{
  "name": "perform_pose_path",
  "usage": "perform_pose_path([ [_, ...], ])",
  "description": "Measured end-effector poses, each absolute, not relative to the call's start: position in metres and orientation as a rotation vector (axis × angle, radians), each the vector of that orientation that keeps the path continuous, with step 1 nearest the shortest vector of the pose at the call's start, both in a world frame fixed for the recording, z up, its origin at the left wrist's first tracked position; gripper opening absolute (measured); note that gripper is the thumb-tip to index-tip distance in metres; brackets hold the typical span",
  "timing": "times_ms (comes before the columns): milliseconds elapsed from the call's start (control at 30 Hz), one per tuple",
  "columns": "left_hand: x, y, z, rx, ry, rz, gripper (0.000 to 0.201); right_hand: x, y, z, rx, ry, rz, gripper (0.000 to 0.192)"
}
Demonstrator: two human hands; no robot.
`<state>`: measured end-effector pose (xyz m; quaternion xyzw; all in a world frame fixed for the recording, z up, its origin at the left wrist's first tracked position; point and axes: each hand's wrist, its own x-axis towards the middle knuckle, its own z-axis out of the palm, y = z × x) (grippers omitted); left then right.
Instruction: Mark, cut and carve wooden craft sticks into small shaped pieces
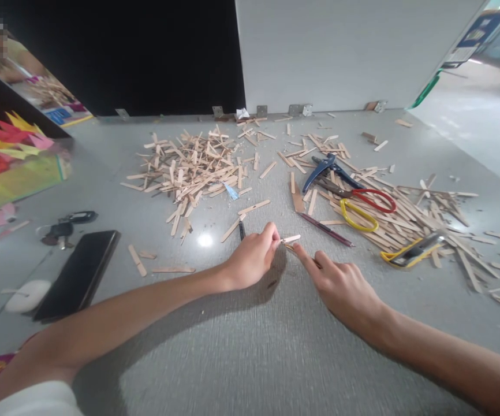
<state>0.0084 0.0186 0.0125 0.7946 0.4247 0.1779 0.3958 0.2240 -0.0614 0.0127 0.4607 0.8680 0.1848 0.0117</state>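
Note:
My left hand (252,258) pinches a short wooden stick piece (291,238) between thumb and fingers, low over the grey table (250,346). A dark pen (242,230) pokes out behind that hand. My right hand (339,288) rests on the table just to the right, its index finger stretched toward the stick piece and pressing a thin stick (295,249) beneath it. The two hands almost touch at the stick piece.
A pile of cut wooden sticks (193,164) lies ahead left, longer sticks (414,216) to the right. Among them are blue pliers (325,167), red and yellow scissors (362,207), a purple pencil (325,229) and a yellow cutter (410,252). A black phone (79,273) and keys (66,225) lie left.

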Motion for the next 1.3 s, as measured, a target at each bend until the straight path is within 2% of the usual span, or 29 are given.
perform_pose_path([
  [233, 0.008, 0.019, 0.013, 2.028, 1.054, 0.449, 0.018, 0.217, -0.066, 0.015, 1.499, 2.655, 0.672, 0.069],
  [400, 0.008, 0.016, 0.016, 1.906, 1.027, 0.535, 0.024, 0.225, -0.064, 0.006, 1.693, 2.729, 0.447, 0.070],
  [500, 0.008, 0.013, 0.016, 1.796, 1.041, 0.650, 0.046, 0.226, -0.058, 0.004, 1.963, 2.903, 0.057, 0.053],
  [567, 0.008, 0.012, 0.016, 1.766, 1.035, 0.667, 0.054, 0.222, -0.055, 0.010, 2.125, 2.973, -0.397, 0.044],
  [633, 0.009, 0.012, 0.013, 1.766, 1.024, 0.672, 0.056, 0.217, -0.054, 0.017, 2.205, 2.926, -0.864, 0.043],
  [767, 0.012, 0.014, 0.008, 1.772, 0.997, 0.713, 0.045, 0.210, -0.056, 0.027, 2.244, 2.669, -1.526, 0.046],
  [867, 0.014, 0.015, 0.007, 1.824, 0.995, 0.724, 0.036, 0.208, -0.055, 0.028, 2.226, 2.443, -1.873, 0.044],
  [1000, 0.015, 0.014, 0.009, 1.896, 1.027, 0.732, 0.036, 0.207, -0.054, 0.028, 2.259, 2.280, -2.092, 0.046],
  [1133, 0.013, 0.012, 0.008, 1.925, 1.032, 0.766, 0.047, 0.207, -0.053, 0.030, 2.279, 2.276, -2.080, 0.047],
  [1300, 0.011, 0.011, 0.004, 1.913, 0.976, 0.762, 0.044, 0.206, -0.052, 0.031, 2.281, 2.189, -2.182, 0.052],
])
